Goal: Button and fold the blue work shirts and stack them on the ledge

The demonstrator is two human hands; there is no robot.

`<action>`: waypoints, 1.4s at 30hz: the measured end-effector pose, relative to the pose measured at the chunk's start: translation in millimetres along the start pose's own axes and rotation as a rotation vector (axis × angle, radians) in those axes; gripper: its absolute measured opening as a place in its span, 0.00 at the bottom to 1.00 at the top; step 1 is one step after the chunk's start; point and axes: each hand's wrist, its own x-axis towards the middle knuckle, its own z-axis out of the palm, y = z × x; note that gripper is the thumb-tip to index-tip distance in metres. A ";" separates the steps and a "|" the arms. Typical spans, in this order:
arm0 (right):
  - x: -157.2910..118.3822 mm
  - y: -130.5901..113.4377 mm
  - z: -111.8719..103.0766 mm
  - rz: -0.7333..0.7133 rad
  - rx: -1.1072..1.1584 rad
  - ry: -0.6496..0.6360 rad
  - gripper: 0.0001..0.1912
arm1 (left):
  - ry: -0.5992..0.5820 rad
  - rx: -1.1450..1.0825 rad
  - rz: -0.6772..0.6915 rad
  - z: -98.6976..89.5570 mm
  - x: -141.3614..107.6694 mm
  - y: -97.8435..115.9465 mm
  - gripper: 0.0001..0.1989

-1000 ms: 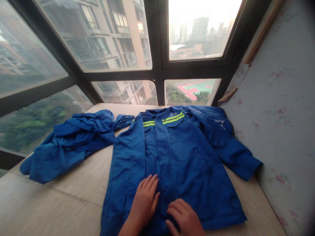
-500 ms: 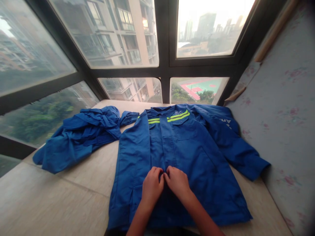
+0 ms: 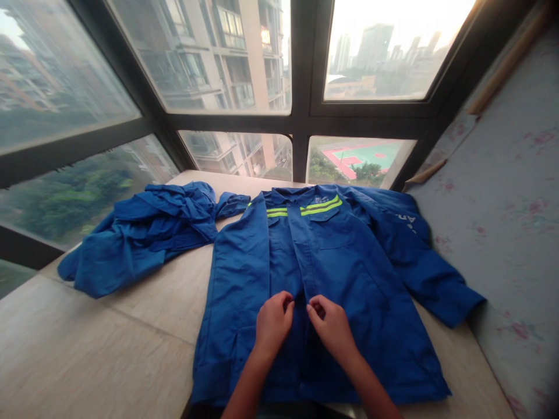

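A blue work jacket [image 3: 340,279] with yellow-green reflective stripes lies front side up, collar toward the windows. My left hand [image 3: 275,323] is closed at the middle of its front, fingertips pinching the cloth beside the opening. Just right of it, my right hand [image 3: 331,326] is closed in a pinch on the edge of the front placket. A small gap separates the two hands. One sleeve [image 3: 244,250] lies folded down along the left side of the jacket, while the other sleeve [image 3: 437,279] stretches out to the right.
Another blue garment [image 3: 144,233] lies crumpled at the left on the pale stone ledge [image 3: 140,343]. Dark-framed windows [image 3: 301,125] border the back and left. A flower-patterned wall [image 3: 510,233] stands close on the right, near the outstretched sleeve.
My hands, close together before, have moved apart, my right hand shifting right with the placket edge. The front opening is wider at the hands. The camera view has shifted slightly.
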 end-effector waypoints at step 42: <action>-53.8 4.9 14.3 -0.487 -0.398 -0.154 0.26 | 0.084 0.467 0.459 17.2 43.2 9.2 0.26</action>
